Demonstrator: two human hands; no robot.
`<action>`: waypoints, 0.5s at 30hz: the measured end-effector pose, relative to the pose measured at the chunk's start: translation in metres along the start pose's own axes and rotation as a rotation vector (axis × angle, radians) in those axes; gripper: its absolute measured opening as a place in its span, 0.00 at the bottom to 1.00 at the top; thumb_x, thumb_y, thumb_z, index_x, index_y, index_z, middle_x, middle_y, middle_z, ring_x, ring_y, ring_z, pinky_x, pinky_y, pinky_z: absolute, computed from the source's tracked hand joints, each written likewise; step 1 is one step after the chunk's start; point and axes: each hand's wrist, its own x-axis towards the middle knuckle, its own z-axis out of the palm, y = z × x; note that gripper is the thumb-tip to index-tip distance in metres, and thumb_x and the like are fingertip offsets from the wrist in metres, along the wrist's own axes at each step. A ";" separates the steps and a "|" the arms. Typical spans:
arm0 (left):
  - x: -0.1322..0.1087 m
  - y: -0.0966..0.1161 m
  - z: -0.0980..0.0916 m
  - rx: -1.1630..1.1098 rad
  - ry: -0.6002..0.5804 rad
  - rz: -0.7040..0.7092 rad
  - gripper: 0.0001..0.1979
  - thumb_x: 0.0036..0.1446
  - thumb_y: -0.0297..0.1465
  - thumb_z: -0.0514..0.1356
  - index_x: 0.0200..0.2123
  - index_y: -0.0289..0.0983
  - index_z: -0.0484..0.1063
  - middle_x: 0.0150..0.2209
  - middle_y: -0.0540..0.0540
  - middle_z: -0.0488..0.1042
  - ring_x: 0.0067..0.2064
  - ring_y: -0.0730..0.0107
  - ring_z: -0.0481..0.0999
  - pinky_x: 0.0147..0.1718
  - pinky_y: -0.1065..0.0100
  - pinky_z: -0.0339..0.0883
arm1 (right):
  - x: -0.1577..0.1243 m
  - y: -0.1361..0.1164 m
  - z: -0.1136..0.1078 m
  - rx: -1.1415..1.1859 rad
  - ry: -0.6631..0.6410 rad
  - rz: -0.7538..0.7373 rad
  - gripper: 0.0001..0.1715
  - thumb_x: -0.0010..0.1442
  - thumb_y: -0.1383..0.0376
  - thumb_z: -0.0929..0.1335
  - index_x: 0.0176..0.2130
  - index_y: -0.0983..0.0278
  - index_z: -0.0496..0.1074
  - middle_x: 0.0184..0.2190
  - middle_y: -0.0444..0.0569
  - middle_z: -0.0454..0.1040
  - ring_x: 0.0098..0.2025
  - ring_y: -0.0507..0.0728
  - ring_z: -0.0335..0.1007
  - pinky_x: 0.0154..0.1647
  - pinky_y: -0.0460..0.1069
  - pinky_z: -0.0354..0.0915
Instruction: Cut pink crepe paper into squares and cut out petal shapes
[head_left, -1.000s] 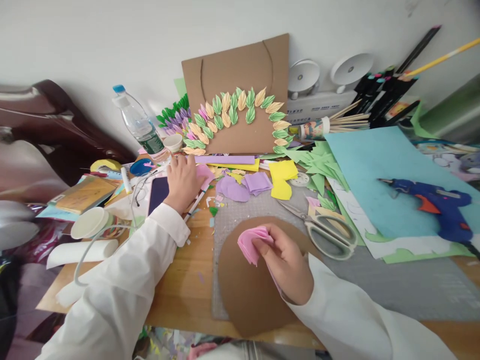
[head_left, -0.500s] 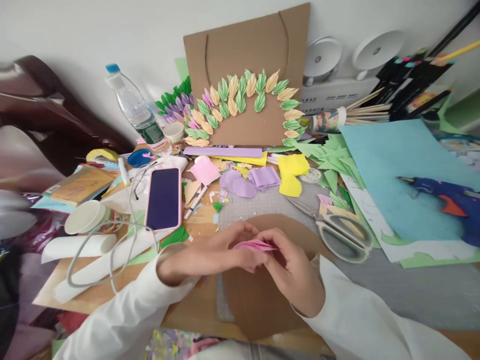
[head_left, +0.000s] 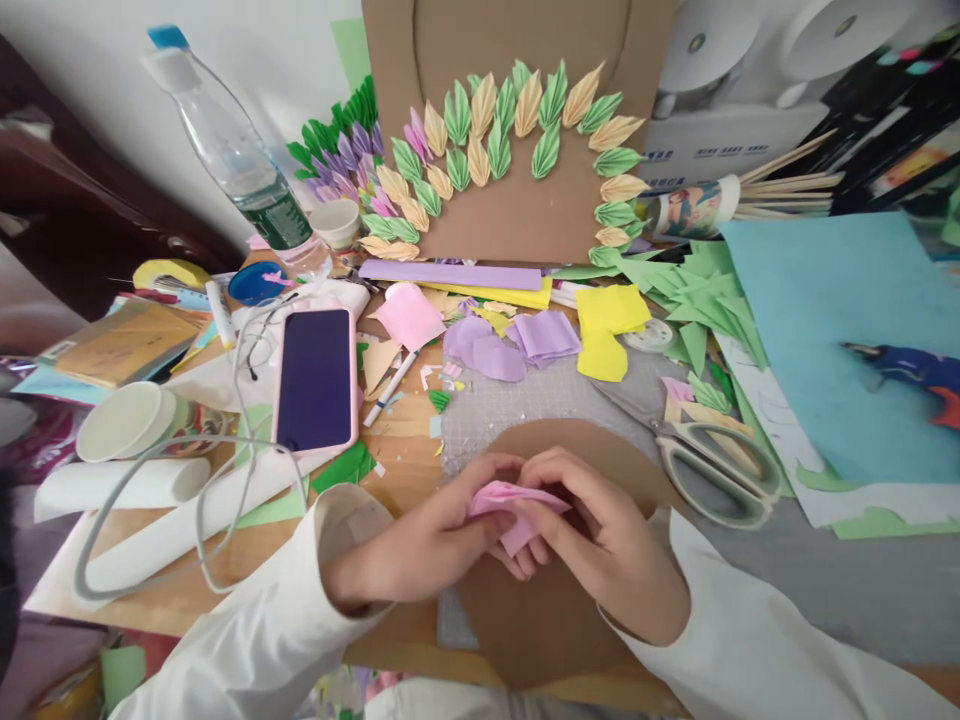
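Note:
A folded piece of pink paper (head_left: pixel 517 503) is between my two hands, above a round brown cardboard piece (head_left: pixel 547 625). My left hand (head_left: pixel 431 535) is closed on its left side, thumb on top of the paper. On the right side, my right hand (head_left: pixel 611 540) pinches the same paper, with its thumb on the near face. Some of the fingers are hidden behind the paper. Scissors (head_left: pixel 712 465) lie right of my right hand. Beyond my hands lie purple paper pieces (head_left: pixel 545 338), yellow paper (head_left: pixel 611 310) and a pink square (head_left: pixel 409 317).
A cardboard board (head_left: pixel 517 225) with pleated paper leaves leans at the back. On the left are a phone (head_left: pixel 315 380), a bottle (head_left: pixel 247 170), a paper cup (head_left: pixel 127 420) and a looped cable (head_left: pixel 199 510). A glue gun (head_left: pixel 911 365) rests on blue paper (head_left: pixel 817 290) at right.
The pink paper has been turned so more of its face shows, and my fingers have shifted around it. My view has moved closer and lower over the table.

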 end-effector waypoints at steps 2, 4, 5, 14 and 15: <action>0.001 -0.001 -0.003 -0.002 0.049 0.003 0.13 0.63 0.36 0.56 0.45 0.33 0.68 0.33 0.45 0.75 0.35 0.70 0.76 0.39 0.66 0.71 | 0.004 -0.004 -0.007 0.010 0.078 0.003 0.04 0.65 0.65 0.63 0.36 0.60 0.67 0.32 0.47 0.71 0.35 0.55 0.71 0.34 0.48 0.68; 0.003 -0.003 -0.007 -0.032 0.109 -0.025 0.13 0.63 0.36 0.57 0.37 0.31 0.73 0.32 0.43 0.75 0.33 0.70 0.75 0.38 0.67 0.70 | 0.006 -0.006 -0.019 -0.065 0.191 -0.034 0.03 0.64 0.66 0.64 0.37 0.60 0.68 0.33 0.47 0.72 0.36 0.55 0.71 0.35 0.47 0.69; 0.004 -0.004 -0.009 -0.064 0.134 -0.037 0.14 0.62 0.36 0.58 0.35 0.30 0.75 0.32 0.42 0.75 0.33 0.70 0.76 0.39 0.67 0.70 | 0.006 -0.007 -0.025 -0.122 0.232 -0.058 0.02 0.64 0.67 0.65 0.38 0.60 0.68 0.34 0.47 0.72 0.36 0.54 0.71 0.36 0.47 0.69; 0.011 -0.003 -0.016 -0.265 0.185 -0.067 0.11 0.58 0.30 0.62 0.38 0.26 0.76 0.38 0.35 0.78 0.38 0.63 0.79 0.43 0.63 0.73 | -0.041 0.010 -0.035 -0.844 -0.175 -0.271 0.15 0.68 0.67 0.57 0.43 0.61 0.71 0.34 0.50 0.74 0.33 0.56 0.75 0.33 0.50 0.71; 0.011 -0.002 -0.016 -0.266 0.186 -0.074 0.11 0.58 0.30 0.62 0.38 0.25 0.76 0.39 0.34 0.79 0.39 0.62 0.79 0.44 0.62 0.73 | -0.048 0.013 -0.034 -0.841 -0.148 -0.275 0.18 0.68 0.69 0.55 0.41 0.61 0.71 0.33 0.49 0.74 0.33 0.55 0.75 0.34 0.49 0.71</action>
